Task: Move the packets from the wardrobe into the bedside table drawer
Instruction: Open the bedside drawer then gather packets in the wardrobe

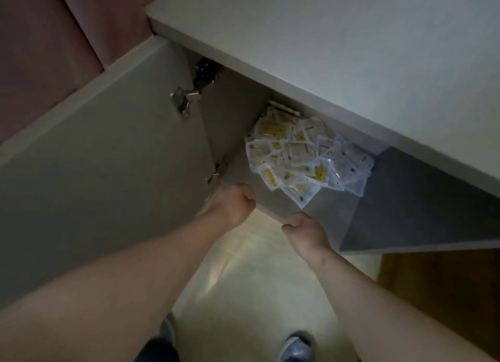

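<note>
**On the wardrobe shelf (328, 215), a loose heap and two empty hands**

Nearest of all, a grey shoe (296, 345) stands on the pale tiled floor (243, 275), and both bare forearms reach up and away from it. The left hand (235, 202) and the right hand (305, 231) sit at the near lip of the shelf, left and right of each other and a little apart. The fingers of both are curled in tight and hold no packet. Whether they touch the shelf edge I cannot tell.

Just beyond the hands lie the packets (305, 156), a sprawling pile on the shelf floor that reaches back toward the far left corner. They look like small, flat, clear sachets, many with a yellow label, overlapping at all angles. I judge each to be very light, thin and limp, with slick film that slides on its neighbours, so a pinch on one packet would shift few others and a squeeze from above would fan the heap out. It seems best to scoop with both hands, fingers slid flat under the near edge from left and right, and to take modest handfuls.

To the far left the open door (108, 158) shows its hinge (180, 103). A pale board (351, 50) overhangs the pile. The bedside table drawer is out of view.
</note>
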`<state>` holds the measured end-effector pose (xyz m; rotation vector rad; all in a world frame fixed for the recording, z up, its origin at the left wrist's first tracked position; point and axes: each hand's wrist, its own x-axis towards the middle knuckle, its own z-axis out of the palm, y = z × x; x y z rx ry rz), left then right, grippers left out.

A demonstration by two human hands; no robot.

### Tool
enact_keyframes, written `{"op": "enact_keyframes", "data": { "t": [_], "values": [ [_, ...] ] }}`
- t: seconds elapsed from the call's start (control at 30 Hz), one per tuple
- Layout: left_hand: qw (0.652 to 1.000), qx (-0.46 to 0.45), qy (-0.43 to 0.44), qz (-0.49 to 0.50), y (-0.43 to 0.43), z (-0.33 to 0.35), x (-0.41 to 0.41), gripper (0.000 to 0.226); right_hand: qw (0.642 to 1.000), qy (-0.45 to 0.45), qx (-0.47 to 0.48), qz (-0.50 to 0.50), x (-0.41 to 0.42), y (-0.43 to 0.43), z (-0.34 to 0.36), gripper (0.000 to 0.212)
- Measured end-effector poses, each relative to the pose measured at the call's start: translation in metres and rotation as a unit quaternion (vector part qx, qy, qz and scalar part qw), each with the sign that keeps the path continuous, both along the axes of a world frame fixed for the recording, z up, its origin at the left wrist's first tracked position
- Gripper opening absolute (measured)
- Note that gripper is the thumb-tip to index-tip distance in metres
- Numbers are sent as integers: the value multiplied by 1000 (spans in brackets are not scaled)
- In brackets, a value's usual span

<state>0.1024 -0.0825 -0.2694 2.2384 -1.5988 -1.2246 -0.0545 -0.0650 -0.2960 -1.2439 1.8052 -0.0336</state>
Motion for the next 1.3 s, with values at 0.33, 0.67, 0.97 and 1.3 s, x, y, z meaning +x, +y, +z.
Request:
{"op": "enact_keyframes", "data": {
  "t": [0.33, 0.67, 0.97, 1.3],
  "values": [
    [994, -100, 38, -26, -63, -147, -18, 22, 984, 79, -157, 18, -15, -59, -132, 47],
    [973, -194, -30, -125, -87, -193, -32, 41, 970, 156, -181, 40, -40, -80, -156, 64],
    [957, -190, -42, -216, -134, -197, -43, 78, 960, 184, -192, 84, -30, -158, -156, 86],
    [945, -143, -109, -275, -131, -238, -36, 90, 955, 181, -147, 184, -26, -214, -191, 114]
  ]
}}
